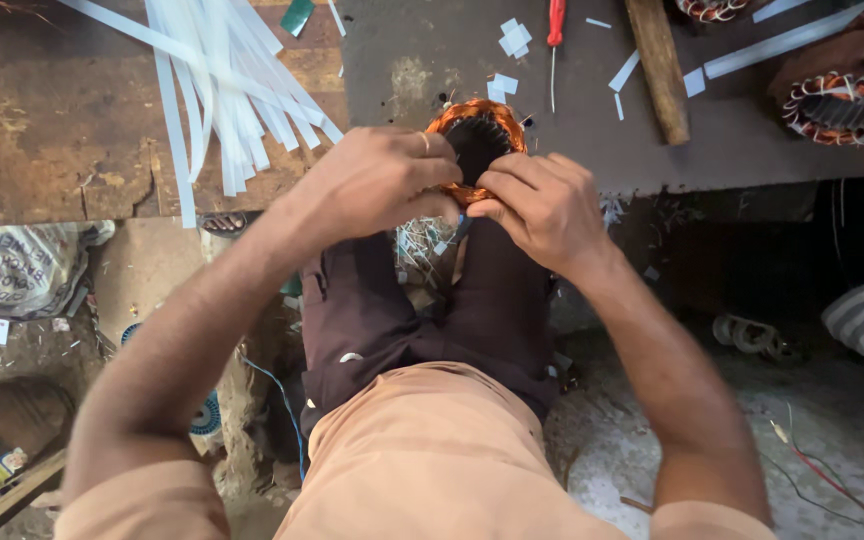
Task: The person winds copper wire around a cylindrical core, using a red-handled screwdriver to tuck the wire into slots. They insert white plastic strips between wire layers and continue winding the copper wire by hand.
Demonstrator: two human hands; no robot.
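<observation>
a cluttered workshop shows from above: a worn dark workbench (752, 150) runs across the top, with a dusty floor below it. at the bench's near edge sits a round motor stator (476, 140), its copper-coloured winding ringing a black toothed core. both of the person's hands close on it. the left hand (377, 185), a ring on one finger, curls over the stator's left side, fingers bent and pressed onto the copper coil, thumb below. the right hand (542, 205) grips the right and lower part, its fingertips pinched together at the coil's lower edge, just touching the left hand's thumb; what exactly is pinched there cannot be told, though something thin and dark pokes down from under the fingers. beneath the hands lie the person's dark trousers (422, 300) and tan shirt (432, 450). to the left, a loose sheaf of white strips (222, 90) fans over a rusty brown board (52, 120). behind the stator small white paper scraps (512, 38) are scattered near a red-handled screwdriver (555, 25), and a wooden stick (657, 65) lies slanted to the right of it. at the far right another wound stator (837, 105) rests on the bench, well apart.
</observation>
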